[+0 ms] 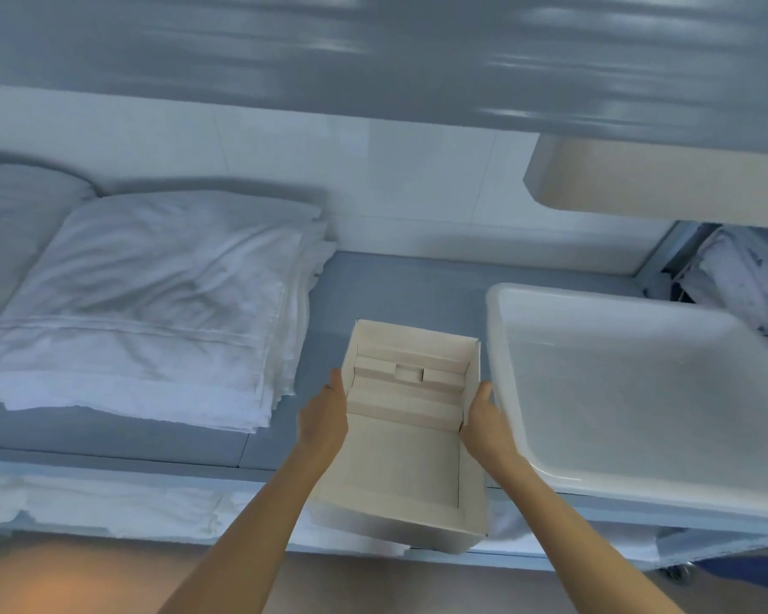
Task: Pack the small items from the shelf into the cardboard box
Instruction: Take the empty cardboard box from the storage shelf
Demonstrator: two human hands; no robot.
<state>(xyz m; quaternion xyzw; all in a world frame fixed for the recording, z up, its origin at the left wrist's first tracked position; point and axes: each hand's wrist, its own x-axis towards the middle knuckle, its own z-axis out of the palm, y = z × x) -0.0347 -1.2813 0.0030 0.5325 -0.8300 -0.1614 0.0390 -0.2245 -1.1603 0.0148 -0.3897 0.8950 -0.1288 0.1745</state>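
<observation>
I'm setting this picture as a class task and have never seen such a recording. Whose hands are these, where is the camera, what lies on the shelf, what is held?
No machine here: a person wears a camera on the head, looking forward and down. Their left hand and right hand hold an open cardboard box by its side walls, at the front of the grey shelf. Folded white linen lies on the left, a white tray on the right. What sits at the box's far end is unclear.
</observation>
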